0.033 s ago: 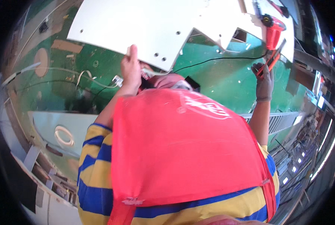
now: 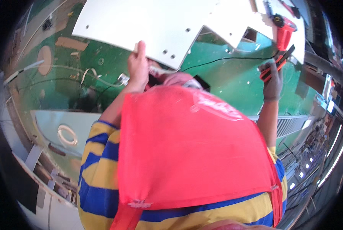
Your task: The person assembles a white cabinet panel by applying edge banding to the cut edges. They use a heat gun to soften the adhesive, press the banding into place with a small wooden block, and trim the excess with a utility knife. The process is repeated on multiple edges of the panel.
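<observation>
A green floor [image 2: 225, 82] spreads below the broad white panel [image 2: 137, 27] ahead of the person. A red power tool [image 2: 285, 36] sits off to the right. The left hand [image 2: 139, 71] meets the panel's near edge; I can't tell whether it grips. The gloved right hand [image 2: 272, 86] clasps an orange-and-black hand tool [image 2: 280, 63].

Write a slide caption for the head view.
Left hand at the edge of a white panel, right hand gripping an orange-and-black tool, red tool nearby.
</observation>
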The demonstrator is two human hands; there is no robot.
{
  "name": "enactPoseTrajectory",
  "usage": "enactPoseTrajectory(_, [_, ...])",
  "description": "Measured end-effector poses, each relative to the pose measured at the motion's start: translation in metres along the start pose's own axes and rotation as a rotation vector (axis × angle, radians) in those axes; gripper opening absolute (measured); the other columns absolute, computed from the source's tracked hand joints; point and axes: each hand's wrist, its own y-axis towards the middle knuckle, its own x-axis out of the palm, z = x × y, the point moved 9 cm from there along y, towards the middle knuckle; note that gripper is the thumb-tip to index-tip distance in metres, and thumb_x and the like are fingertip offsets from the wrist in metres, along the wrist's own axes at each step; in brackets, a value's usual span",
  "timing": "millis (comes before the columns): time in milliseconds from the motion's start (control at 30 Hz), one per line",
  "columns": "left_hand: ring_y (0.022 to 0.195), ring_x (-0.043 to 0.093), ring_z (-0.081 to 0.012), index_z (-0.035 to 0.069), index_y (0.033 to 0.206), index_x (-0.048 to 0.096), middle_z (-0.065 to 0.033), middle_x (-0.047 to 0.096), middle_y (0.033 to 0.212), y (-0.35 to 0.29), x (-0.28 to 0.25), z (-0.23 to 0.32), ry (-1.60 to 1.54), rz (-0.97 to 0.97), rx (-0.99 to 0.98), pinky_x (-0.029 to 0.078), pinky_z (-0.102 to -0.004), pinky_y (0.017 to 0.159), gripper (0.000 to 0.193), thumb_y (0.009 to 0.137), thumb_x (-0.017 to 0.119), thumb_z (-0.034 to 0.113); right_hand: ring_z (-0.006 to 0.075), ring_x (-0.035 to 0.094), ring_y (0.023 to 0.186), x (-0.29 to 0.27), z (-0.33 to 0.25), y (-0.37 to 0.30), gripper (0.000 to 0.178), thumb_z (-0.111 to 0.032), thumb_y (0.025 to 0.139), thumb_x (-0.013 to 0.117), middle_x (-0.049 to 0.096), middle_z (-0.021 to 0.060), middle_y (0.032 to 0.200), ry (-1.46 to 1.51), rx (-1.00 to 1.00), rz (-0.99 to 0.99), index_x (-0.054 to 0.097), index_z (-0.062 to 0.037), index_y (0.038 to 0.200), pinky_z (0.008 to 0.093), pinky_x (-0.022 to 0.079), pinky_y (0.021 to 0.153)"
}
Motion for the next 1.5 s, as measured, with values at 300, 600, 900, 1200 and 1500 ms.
enactPoseTrajectory(300, [0.05,0.052,-0.0096,-0.003,0.089,0.064,-0.002,0.057,0.065,0.01,-0.015,0.007,0.26,-0.003,0.086,0.04,-0.0252,0.045,0.054,0.094,0.062,0.05,0.0162,0.06,0.067,0.162,0.01,-0.123,0.039,-0.015,0.098,0.052,0.061,0.0052,0.092,-0.707,0.153,-0.746,0.048,-0.0112,0.137,0.0307,0.049,0.06])
enactPoseTrajectory(600, [0.052,0.059,-0.0148,-0.007,0.085,0.063,-0.0088,0.063,0.066,0.015,-0.021,0.003,0.418,0.023,0.078,0.046,-0.0302,0.051,0.062,0.09,0.065,0.055,0.0406,0.064,0.089,0.233,0.01,-0.154,0.03,-0.018,0.099,0.046,0.067,0.0196,0.096,-1.267,-0.312,-1.113,0.049,-0.0122,0.128,0.0484,0.051,0.073])
enactPoseTrajectory(900, [0.049,0.06,-0.02,-0.005,0.074,0.064,-0.009,0.06,0.055,0.02,-0.02,0.002,0.404,-0.006,0.134,0.048,-0.0343,0.052,0.06,0.089,0.066,0.054,0.0387,0.064,0.087,0.248,0.024,-0.156,0.03,-0.014,0.098,0.049,0.066,0.0177,0.096,-1.49,-0.309,-1.06,0.05,-0.0148,0.128,0.0477,0.05,0.072])
enactPoseTrajectory(1200, [0.049,0.061,-0.021,-0.007,0.073,0.063,-0.0101,0.06,0.053,0.019,-0.02,0.003,0.378,-0.021,0.141,0.048,-0.0342,0.052,0.064,0.088,0.067,0.055,0.0404,0.066,0.088,0.244,0.028,-0.165,0.033,-0.015,0.098,0.048,0.067,0.0185,0.102,-1.59,-0.324,-0.934,0.048,-0.0168,0.13,0.0485,0.053,0.073])
enactPoseTrajectory(1500, [0.051,0.063,-0.0238,-0.006,0.07,0.064,-0.0122,0.06,0.053,0.02,-0.021,0.004,0.389,-0.021,0.16,0.05,-0.0359,0.055,0.064,0.087,0.067,0.056,0.0385,0.066,0.091,0.248,0.026,-0.165,0.034,-0.014,0.097,0.046,0.066,0.0191,0.104,-1.619,-0.387,-0.976,0.046,-0.0152,0.13,0.048,0.054,0.073])
